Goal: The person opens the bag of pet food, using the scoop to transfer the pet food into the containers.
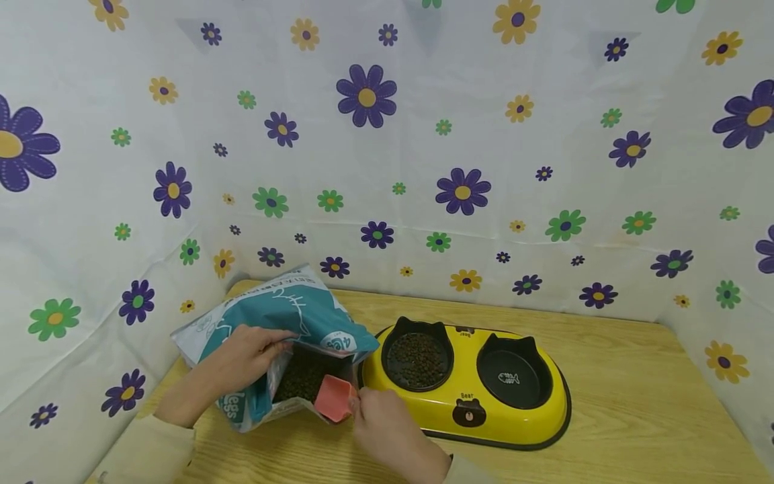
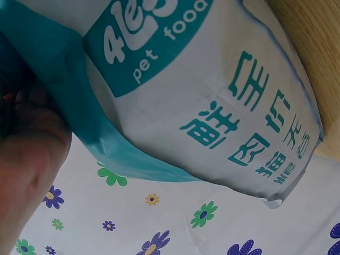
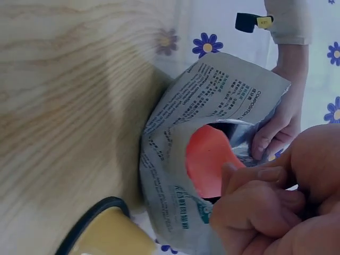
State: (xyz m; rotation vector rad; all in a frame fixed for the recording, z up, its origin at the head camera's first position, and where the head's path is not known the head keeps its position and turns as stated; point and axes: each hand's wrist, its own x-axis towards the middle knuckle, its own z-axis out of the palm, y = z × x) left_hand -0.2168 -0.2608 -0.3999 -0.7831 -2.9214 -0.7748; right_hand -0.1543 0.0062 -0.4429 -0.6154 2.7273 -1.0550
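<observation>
A teal and white pet food bag [image 1: 242, 316] lies on its side with its mouth toward me, and brown kibble [image 1: 299, 378] shows inside. My left hand [image 1: 244, 356] pinches the bag's upper rim and holds the mouth apart. At the opening's right side, my right hand [image 1: 390, 423] grips the handle of a pink scoop [image 1: 334, 398]; the scoop's cup sits at the bag's mouth. In the right wrist view the scoop [image 3: 210, 159] is partly inside the bag [image 3: 175, 159]. How much it holds is hidden.
Right of the bag stands a yellow double feeder [image 1: 465, 376] with a dark rim at its base. Its left black bowl [image 1: 417, 327] holds kibble; the right black bowl [image 1: 514, 373] shows a fish print. A flowered cloth [image 1: 411, 134] surrounds the wooden table [image 1: 641, 390].
</observation>
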